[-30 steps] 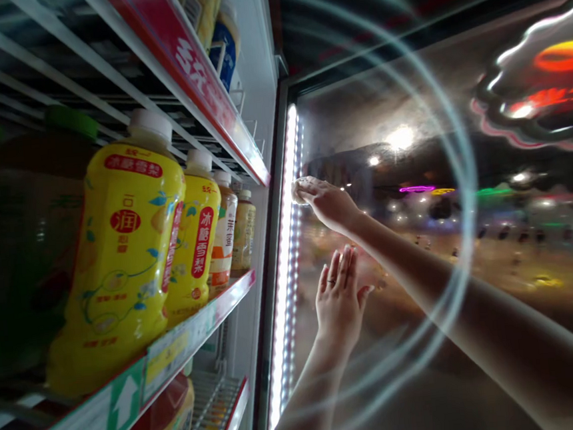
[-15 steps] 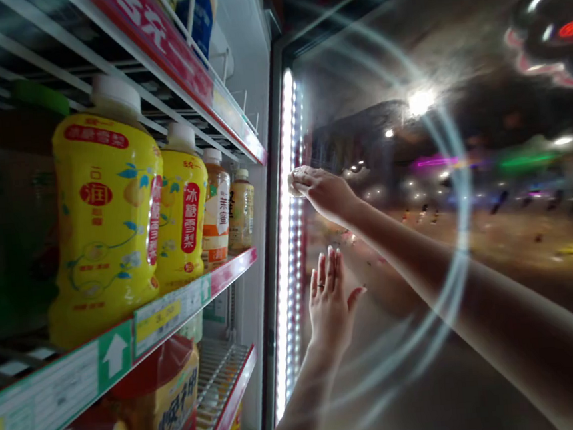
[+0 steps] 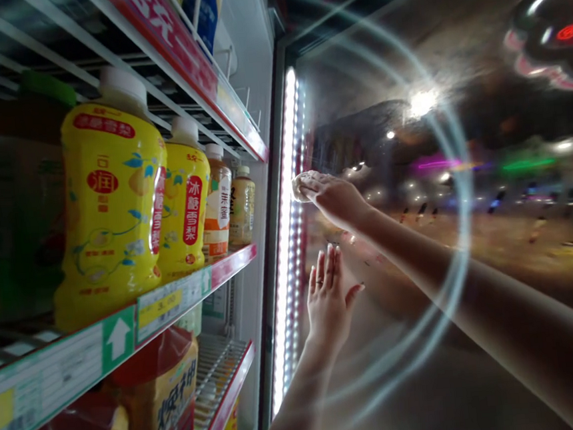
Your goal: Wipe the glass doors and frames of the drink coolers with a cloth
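Pressing a pale wad point(image 3: 302, 185) toward the glass door point(image 3: 403, 352) with the right hand point(image 3: 338, 200), beside the bright light strip point(image 3: 283, 242), with fingers bunched over the wad and the arm stretched well out. Lower down, holding the left hand point(image 3: 329, 308) up with palm toward the glass, fingers lightly spread and thumb out to the side; cannot tell whether touching at every fingertip. For good contact, best to spread the pressure evenly across the wad rather than poke with the fingertips, and to follow the line of the strip without catching on its edge or on the door frame point(image 3: 269, 243). Use the left palm only for light steadying, to avoid smudging the pane. Mind the nearby shelf edge point(image 3: 58, 362) and the yellow bottle point(image 3: 111, 223) across from the door.
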Available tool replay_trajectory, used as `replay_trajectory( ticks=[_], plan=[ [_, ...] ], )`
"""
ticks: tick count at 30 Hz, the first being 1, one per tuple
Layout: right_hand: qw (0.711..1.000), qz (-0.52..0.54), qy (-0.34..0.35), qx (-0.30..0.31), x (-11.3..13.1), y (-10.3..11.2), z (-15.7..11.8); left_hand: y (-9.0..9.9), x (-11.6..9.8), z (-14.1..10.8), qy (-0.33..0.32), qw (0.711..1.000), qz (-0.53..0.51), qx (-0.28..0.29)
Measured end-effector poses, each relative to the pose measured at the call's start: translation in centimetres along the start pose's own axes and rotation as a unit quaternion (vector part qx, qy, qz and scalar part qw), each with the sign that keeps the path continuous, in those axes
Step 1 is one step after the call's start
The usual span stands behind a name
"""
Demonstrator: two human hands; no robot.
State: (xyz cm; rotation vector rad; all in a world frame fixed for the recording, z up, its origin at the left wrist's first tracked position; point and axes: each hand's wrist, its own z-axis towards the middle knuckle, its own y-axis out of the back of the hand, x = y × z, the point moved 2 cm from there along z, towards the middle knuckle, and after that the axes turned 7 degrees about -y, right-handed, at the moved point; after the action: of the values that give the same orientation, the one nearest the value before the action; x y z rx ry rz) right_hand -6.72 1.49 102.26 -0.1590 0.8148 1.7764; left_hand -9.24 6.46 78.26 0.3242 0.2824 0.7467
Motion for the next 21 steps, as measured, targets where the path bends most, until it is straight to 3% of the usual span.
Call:
replay_trajectory(
  ticks=[3, 6, 12, 14, 16, 19, 21],
  plan=[
    [0.998, 0.000, -0.048, -0.035, -2.0, 1.6, -0.2, 0.3, -0.3, 0.1, 0.004, 1.000, -0.005, 0.011],
    [0.997, -0.001, -0.072, -0.033, -2.1, 2.2, 0.6, 0.6, -0.7, 0.2, 0.010, 1.000, -0.010, 0.018],
    [0.999, -0.002, 0.020, 0.030, 0.9, 1.4, -2.2, 0.4, 0.3, -0.1, -0.003, 1.000, -0.002, 0.005],
    [0.999, 0.004, 0.034, 0.033, 0.1, 2.0, -3.4, 0.2, 0.9, -0.2, -0.015, 1.000, 0.003, 0.000],
    [1.000, 0.011, 0.002, 0.019, -1.6, 3.3, -3.6, 0.4, 1.1, 0.0, -0.022, 1.000, 0.001, -0.007],
    [0.998, 0.016, -0.064, -0.012, -3.6, 5.4, -2.7, 1.2, 0.5, 1.1, -0.018, 0.999, -0.020, -0.028],
    [0.998, 0.015, -0.060, -0.001, -3.7, 6.2, -2.5, 2.0, -0.3, 2.4, -0.013, 0.998, -0.040, -0.045]
  ],
)
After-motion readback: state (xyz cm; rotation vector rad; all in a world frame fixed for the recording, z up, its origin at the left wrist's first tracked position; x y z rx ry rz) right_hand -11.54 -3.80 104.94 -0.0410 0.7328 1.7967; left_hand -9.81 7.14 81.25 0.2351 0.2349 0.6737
